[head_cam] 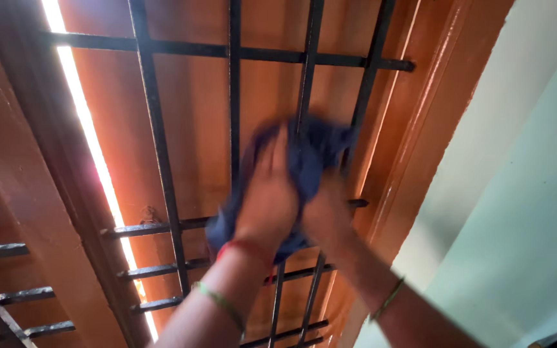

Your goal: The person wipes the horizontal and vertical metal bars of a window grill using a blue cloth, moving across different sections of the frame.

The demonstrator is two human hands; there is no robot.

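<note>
A dark blue cloth (314,151) is pressed against the black metal window bars (156,129). My left hand (271,193) lies flat on the cloth, fingers pointing up, blurred by motion. My right hand (327,209) grips the cloth's lower right part beside the left one. Both wrists wear thin bangles, and the left wrist also has a red thread. Most of the cloth's middle is hidden under my hands.
Behind the bars stand brown wooden shutters (195,109), with a bright strip of daylight (88,129) at a gap on the left. A brown wooden frame (420,122) borders the window on the right, then a pale green wall (523,193).
</note>
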